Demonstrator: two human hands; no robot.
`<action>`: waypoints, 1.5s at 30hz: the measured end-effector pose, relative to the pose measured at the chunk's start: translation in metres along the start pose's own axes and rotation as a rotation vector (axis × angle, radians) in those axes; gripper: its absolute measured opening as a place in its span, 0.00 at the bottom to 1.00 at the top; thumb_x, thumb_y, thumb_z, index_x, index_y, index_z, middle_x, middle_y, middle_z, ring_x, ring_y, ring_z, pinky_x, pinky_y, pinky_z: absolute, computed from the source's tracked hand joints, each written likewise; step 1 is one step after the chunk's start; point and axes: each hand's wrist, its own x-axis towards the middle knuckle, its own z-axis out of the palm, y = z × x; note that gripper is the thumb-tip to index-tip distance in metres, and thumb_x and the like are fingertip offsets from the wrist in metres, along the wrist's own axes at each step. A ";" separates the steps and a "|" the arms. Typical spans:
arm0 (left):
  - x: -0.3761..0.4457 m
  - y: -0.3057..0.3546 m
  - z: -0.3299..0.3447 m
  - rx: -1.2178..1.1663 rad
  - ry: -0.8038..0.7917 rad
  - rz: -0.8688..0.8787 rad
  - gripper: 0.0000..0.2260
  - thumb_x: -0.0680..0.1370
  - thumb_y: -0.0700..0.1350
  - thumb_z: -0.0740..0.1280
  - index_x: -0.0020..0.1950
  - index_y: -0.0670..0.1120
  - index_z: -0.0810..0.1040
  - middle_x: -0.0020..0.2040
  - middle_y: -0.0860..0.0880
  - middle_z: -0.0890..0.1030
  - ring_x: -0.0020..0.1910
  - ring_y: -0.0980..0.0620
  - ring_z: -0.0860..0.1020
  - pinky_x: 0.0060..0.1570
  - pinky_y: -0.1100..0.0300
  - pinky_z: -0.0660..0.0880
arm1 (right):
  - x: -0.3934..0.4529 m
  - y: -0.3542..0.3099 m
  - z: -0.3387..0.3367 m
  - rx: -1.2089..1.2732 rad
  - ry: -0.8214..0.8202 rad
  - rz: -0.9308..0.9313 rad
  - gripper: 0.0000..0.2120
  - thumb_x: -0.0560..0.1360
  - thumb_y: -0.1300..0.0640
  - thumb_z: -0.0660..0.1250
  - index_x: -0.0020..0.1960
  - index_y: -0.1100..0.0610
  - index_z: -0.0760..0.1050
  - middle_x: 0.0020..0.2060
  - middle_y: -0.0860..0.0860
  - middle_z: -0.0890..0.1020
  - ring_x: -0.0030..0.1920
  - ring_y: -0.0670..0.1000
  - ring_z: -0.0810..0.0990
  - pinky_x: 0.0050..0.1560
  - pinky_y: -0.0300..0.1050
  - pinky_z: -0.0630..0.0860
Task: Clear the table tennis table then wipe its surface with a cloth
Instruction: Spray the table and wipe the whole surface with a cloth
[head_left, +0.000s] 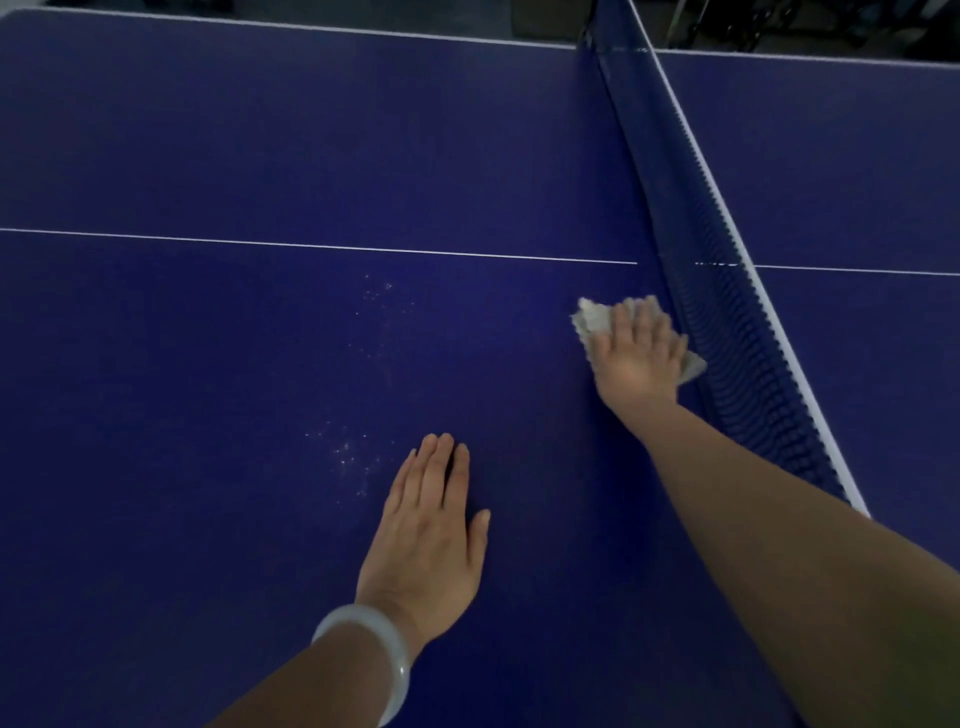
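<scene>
Item 1, table tennis table: I am looking down on a dark blue playing surface that is filling nearly the whole head view. A thin white centre line is running across it from left to right, and a white edge line is showing along the far side.

Item 2, net: dark blue mesh with a white top band, standing upright and running from the far edge toward the near right, dividing the table into two halves.

Item 3, cloth: pale grey, crumpled, lying flat on the near-side half just beside the foot of the net. Its corners are sticking out on both sides of the hand covering it.

Item 4, right hand: I am pressing it palm-down on the cloth, fingers straight and slightly spread, pointing toward the far side; arm reaching out along the net.

Item 5, left hand: I am resting it flat on the bare surface, well apart from the cloth, fingers straight and close together, thumb held out to the side, holding nothing. A pale translucent bangle is sitting on its wrist.

Item 6, white specks: fine scattered flecks lying on the surface just left of the left hand's fingertips, with a second fainter patch farther up, below the centre line.
</scene>
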 end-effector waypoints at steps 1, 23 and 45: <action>0.000 0.000 0.000 -0.004 0.000 0.003 0.28 0.82 0.56 0.44 0.78 0.43 0.53 0.79 0.45 0.55 0.78 0.49 0.50 0.75 0.52 0.48 | -0.012 0.008 0.001 0.019 0.001 0.047 0.28 0.83 0.44 0.42 0.80 0.52 0.46 0.79 0.55 0.45 0.78 0.59 0.43 0.75 0.62 0.40; -0.002 -0.001 0.001 -0.018 0.068 0.052 0.29 0.81 0.54 0.45 0.75 0.38 0.62 0.75 0.38 0.63 0.76 0.42 0.59 0.75 0.48 0.57 | -0.202 -0.016 0.031 -0.011 0.055 0.040 0.28 0.82 0.43 0.40 0.80 0.49 0.43 0.79 0.50 0.41 0.78 0.54 0.37 0.76 0.58 0.37; -0.112 -0.144 -0.026 0.004 0.122 -0.488 0.28 0.82 0.55 0.45 0.79 0.42 0.54 0.79 0.44 0.55 0.79 0.47 0.49 0.77 0.51 0.46 | -0.285 -0.109 0.052 -0.046 0.078 -0.175 0.29 0.82 0.45 0.42 0.79 0.56 0.50 0.78 0.59 0.52 0.77 0.64 0.51 0.75 0.66 0.47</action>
